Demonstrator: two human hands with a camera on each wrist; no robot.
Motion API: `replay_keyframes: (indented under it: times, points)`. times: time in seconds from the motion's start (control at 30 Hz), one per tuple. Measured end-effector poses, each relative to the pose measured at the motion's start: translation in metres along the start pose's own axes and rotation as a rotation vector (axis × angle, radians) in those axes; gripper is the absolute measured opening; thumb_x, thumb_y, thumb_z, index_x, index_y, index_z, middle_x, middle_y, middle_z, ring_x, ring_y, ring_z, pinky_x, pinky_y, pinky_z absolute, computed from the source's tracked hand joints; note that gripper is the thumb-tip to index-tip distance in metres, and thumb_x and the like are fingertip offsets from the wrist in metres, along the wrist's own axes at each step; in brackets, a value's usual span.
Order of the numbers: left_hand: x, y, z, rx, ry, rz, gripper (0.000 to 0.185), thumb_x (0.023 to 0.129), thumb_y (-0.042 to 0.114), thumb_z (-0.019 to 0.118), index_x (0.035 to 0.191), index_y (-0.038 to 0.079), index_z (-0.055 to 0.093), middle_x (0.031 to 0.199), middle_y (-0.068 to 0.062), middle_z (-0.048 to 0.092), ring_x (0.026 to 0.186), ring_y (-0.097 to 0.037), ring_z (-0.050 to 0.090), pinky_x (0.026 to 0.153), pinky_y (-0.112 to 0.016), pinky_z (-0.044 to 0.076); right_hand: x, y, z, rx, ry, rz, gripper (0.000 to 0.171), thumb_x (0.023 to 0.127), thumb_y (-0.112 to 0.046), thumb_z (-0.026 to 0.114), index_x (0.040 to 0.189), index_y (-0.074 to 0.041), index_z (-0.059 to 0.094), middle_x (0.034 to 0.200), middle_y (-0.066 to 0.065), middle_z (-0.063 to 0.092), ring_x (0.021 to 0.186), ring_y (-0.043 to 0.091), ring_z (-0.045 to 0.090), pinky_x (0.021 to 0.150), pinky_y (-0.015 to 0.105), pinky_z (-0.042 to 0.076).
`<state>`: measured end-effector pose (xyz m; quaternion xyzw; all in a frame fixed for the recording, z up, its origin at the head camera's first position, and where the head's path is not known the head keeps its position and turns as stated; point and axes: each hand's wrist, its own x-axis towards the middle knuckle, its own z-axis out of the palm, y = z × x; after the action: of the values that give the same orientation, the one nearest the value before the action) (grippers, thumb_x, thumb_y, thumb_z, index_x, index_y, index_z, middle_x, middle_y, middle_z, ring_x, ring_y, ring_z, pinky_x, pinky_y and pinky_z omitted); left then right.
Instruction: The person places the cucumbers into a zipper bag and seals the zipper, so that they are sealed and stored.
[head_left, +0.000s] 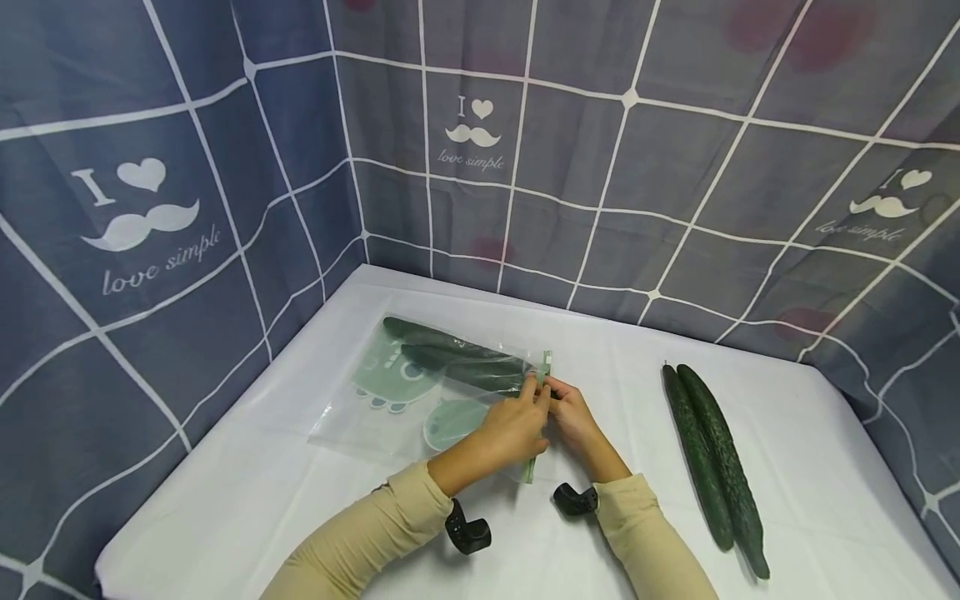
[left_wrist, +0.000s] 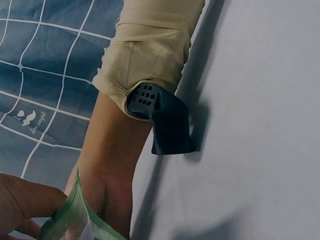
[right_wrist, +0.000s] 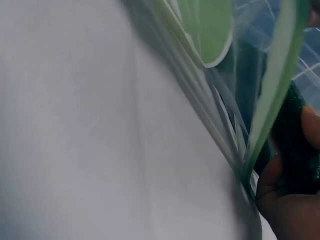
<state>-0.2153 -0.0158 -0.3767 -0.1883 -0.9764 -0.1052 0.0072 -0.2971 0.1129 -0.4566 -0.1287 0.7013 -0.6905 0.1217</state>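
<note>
A clear zip bag (head_left: 390, 400) with a green print lies flat on the white table (head_left: 247, 492). Two dark cucumbers (head_left: 457, 354) are inside it. My left hand (head_left: 538, 395) and right hand (head_left: 557, 392) meet at the bag's mouth, and both pinch its green zip strip (head_left: 543, 367). In the left wrist view the green strip (left_wrist: 67, 212) shows at the lower left beside my right forearm (left_wrist: 112, 155). The right wrist view is filled by the strip (right_wrist: 275, 75), the bagged cucumber (right_wrist: 295, 125) and fingers (right_wrist: 285, 210) below it.
Two more long cucumbers (head_left: 712, 454) lie side by side on the table to the right of my hands. Blue checked cloth walls (head_left: 525, 150) close in the table at the back and on both sides. Black wrist camera mounts (head_left: 467, 527) sit under both sleeves.
</note>
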Motion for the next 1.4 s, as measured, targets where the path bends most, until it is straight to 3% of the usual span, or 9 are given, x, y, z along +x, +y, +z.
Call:
replay_keyframes:
  times: [0.17,0.4,0.57,0.73,0.87,1.07,1.2,1.4]
  points:
    - [0.0,0.001,0.002,-0.001,-0.005,0.006,0.077,0.076,0.031,0.072,0.139,0.002,0.036,0.13,-0.01,0.036,0.054,-0.012,0.048,0.044,-0.022,0.037,0.001,0.003,-0.007,-0.219,-0.003,-0.014,0.041,0.083,0.005,0.054,0.124,0.008,0.051,0.119,0.022,0.057,0.097,0.007,0.054,0.081,0.019,0.044]
    - [0.0,0.001,0.006,-0.014,-0.018,0.003,0.076,0.078,0.032,0.071,0.139,0.002,0.036,0.127,-0.01,0.037,0.05,-0.011,0.048,0.041,-0.02,0.036,-0.003,-0.001,-0.012,-0.575,0.046,0.003,0.035,0.081,-0.014,0.066,0.114,-0.004,0.062,0.114,0.014,0.061,0.11,0.028,0.053,0.093,0.043,0.041]
    - [-0.003,0.0,0.009,-0.036,-0.047,-0.022,0.077,0.078,0.032,0.071,0.14,0.004,0.035,0.135,-0.014,0.034,0.048,-0.013,0.048,0.04,-0.022,0.035,-0.009,-0.007,-0.013,-0.718,0.016,-0.007,0.038,0.082,-0.024,0.067,0.115,-0.006,0.061,0.116,0.012,0.057,0.107,0.03,0.054,0.089,0.045,0.044]
    - [-0.005,0.001,0.013,-0.051,-0.039,-0.015,0.077,0.077,0.03,0.072,0.139,0.002,0.035,0.128,-0.01,0.037,0.047,-0.011,0.045,0.039,-0.021,0.034,-0.014,-0.013,-0.029,-0.776,-0.041,-0.049,0.039,0.08,-0.017,0.069,0.116,-0.004,0.061,0.104,0.012,0.06,0.09,0.023,0.056,0.077,0.038,0.047]
    - [-0.006,0.0,0.016,-0.069,-0.032,-0.017,0.078,0.077,0.028,0.072,0.139,0.001,0.035,0.128,-0.01,0.038,0.047,-0.011,0.045,0.04,-0.021,0.035,-0.016,-0.013,-0.047,-0.827,-0.112,-0.076,0.036,0.08,-0.008,0.066,0.115,0.0,0.061,0.1,0.013,0.063,0.088,0.023,0.059,0.076,0.037,0.047]
    - [-0.007,-0.001,0.021,-0.069,-0.069,-0.016,0.079,0.077,0.03,0.071,0.14,0.001,0.033,0.131,-0.011,0.036,0.044,-0.008,0.041,0.038,-0.02,0.033,-0.012,-0.012,-0.046,-0.888,-0.204,-0.093,0.027,0.086,-0.008,0.059,0.111,0.001,0.063,0.093,0.009,0.061,0.083,0.017,0.055,0.073,0.036,0.045]
    - [-0.006,-0.001,0.025,-0.061,-0.099,-0.01,0.079,0.078,0.032,0.07,0.141,0.002,0.032,0.131,-0.009,0.036,0.043,-0.007,0.04,0.039,-0.019,0.033,-0.009,-0.014,-0.046,-0.899,-0.257,-0.079,0.03,0.089,-0.011,0.055,0.118,-0.003,0.06,0.099,0.01,0.06,0.086,0.019,0.053,0.077,0.038,0.044]
    - [-0.006,-0.003,0.025,-0.049,-0.089,-0.001,0.077,0.078,0.033,0.07,0.139,0.001,0.035,0.128,-0.009,0.037,0.044,-0.008,0.041,0.039,-0.019,0.033,-0.003,-0.017,-0.047,-0.932,-0.345,-0.061,0.038,0.092,-0.019,0.051,0.129,-0.009,0.052,0.122,0.017,0.056,0.108,0.031,0.053,0.091,0.049,0.042]
